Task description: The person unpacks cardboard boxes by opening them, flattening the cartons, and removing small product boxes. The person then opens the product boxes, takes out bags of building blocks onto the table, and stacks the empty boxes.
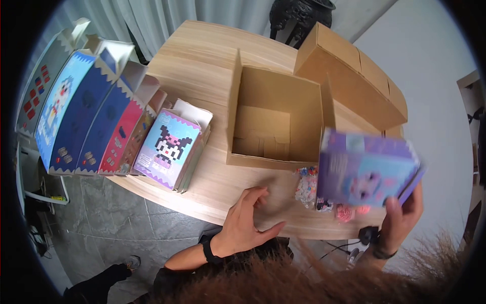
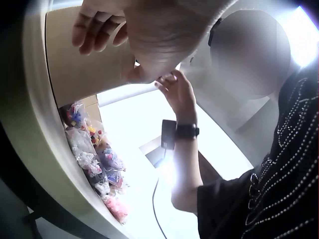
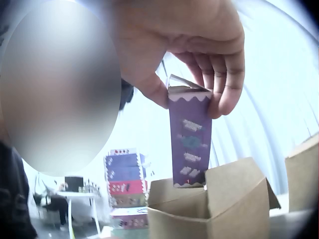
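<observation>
A purple box point(image 1: 372, 169), blurred in the head view, is pinched at one end by my right hand point(image 1: 401, 218). In the right wrist view the purple box point(image 3: 190, 139) hangs upright from the right hand's point(image 3: 194, 55) thumb and fingers, beside an open cardboard carton point(image 3: 234, 209). My left hand point(image 1: 243, 223) holds nothing, its fingers loosely bent over the table's near edge, in front of the carton point(image 1: 276, 164). In the left wrist view the left hand point(image 2: 154, 40) is near the carton's side point(image 2: 84, 59).
Bags of small pieces point(image 1: 306, 190) lie on the table point(image 1: 202, 50) between carton and right hand. A purple-and-blue box point(image 1: 167, 147) and several upright printed boxes point(image 1: 91, 111) stand at the left. A long cardboard box point(image 1: 354, 71) is at the back right.
</observation>
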Demonstrator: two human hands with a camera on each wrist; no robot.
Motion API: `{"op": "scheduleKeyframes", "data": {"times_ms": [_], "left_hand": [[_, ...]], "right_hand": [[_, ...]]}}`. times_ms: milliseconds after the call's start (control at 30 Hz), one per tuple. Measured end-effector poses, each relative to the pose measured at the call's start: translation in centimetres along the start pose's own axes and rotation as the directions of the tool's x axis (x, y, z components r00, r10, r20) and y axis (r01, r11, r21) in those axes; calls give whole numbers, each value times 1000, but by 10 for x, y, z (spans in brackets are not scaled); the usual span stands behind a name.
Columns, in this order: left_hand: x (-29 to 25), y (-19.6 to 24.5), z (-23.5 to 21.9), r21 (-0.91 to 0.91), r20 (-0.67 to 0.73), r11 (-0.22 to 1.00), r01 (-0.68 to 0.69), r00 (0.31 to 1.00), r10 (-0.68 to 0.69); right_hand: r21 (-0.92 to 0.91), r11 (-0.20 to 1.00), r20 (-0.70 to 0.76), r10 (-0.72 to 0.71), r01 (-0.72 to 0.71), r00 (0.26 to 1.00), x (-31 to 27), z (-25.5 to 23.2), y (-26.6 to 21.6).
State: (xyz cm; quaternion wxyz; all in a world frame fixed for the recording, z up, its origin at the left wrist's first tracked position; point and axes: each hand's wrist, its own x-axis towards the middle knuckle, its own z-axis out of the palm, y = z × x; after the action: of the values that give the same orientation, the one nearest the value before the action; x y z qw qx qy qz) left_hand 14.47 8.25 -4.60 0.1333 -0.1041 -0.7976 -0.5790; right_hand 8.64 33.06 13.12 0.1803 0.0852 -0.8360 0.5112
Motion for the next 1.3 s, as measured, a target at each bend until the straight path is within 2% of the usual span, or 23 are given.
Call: {"op": "scheduleKeyframes", "data": {"times_ms": [67, 133, 167, 200, 233, 300, 333, 367, 433, 467, 500, 567, 633, 700, 733, 800, 833, 900, 1033, 1100, 1233, 1300], "left_hand": [[0, -2, 3, -186, 96, 982, -27, 994, 46], [-1, 5, 6, -242, 143, 970, -19, 988, 55], [-2, 7, 8, -294, 159, 956, -21, 985, 71], [-5, 4, 10, -261, 177, 965, -20, 982, 68], [-3, 5, 11, -273, 210, 962, -8, 975, 68], [4, 10, 9, 86, 214, 996, -30, 977, 11], [-1, 4, 9, 75, 227, 996, 37, 972, -53], [-6, -5, 9, 72, 244, 997, 38, 968, -55], [-14, -15, 10, -108, 206, 983, 149, 971, -124], [-15, -16, 10, -143, 203, 966, 215, 962, -184], [-15, -16, 11, -146, 205, 965, 216, 961, -184], [-15, -17, 13, -177, 189, 933, 314, 941, -281], [-18, -20, 12, -155, 194, 932, 326, 936, -295], [-18, -19, 12, -124, 163, 959, 255, 959, -234], [-16, -17, 12, -126, 160, 959, 256, 959, -235], [-9, -13, 13, 32, 107, 997, 67, 992, -70], [-9, -10, 13, 29, 104, 997, 66, 992, -69], [-8, -4, 14, 122, 107, 992, -29, 994, 16], [-12, 1, 14, 175, 144, 983, -61, 989, 35], [-11, 2, 11, 200, 193, 975, -94, 980, 55], [-8, -3, 12, 132, 171, 988, -79, 984, 56], [-8, -3, 11, 110, 181, 994, -23, 983, 3]], "right_hand": [[171, 977, -14, 136, -131, 991, -40, -11, 18], [118, 968, 86, 214, -224, 973, -82, -18, 39], [53, 973, 168, 212, -223, 963, -92, -12, 48], [-10, 976, 249, 213, -218, 945, -98, -2, 55], [7, 962, 254, 263, -274, 931, -104, 9, 57], [25, 939, 244, 328, -344, 913, -112, 22, 64], [60, 935, 258, 324, -350, 910, -114, 26, 70], [94, 930, 275, 318, -354, 907, -115, 32, 74], [83, 940, 275, 297, -330, 915, -114, 32, 75], [49, 947, 322, 286, -317, 903, -116, 29, 77], [16, 954, 371, 273, -300, 888, -116, 27, 79], [-8, 967, 371, 238, -253, 897, -110, 28, 76], [-28, 978, 374, 203, -208, 905, -109, 37, 75], [-5, 992, 64, 127, -127, 990, -111, 49, 78], [-7, 992, 67, 125, -125, 990, -109, 46, 79], [-153, 982, 259, -69, 112, 963, -102, 37, 80], [-155, 981, 261, -71, 115, 963, -100, 37, 75], [-226, 973, 356, 134, -54, 925, -98, 39, 67], [-171, 979, 430, 173, -109, 886, -93, 38, 77], [-46, 985, 424, 170, -167, 889, -95, 39, 87], [-45, 983, 402, 180, -177, 898, -98, 39, 92], [-18, 970, 385, 230, -242, 894, -97, 37, 91]]}}
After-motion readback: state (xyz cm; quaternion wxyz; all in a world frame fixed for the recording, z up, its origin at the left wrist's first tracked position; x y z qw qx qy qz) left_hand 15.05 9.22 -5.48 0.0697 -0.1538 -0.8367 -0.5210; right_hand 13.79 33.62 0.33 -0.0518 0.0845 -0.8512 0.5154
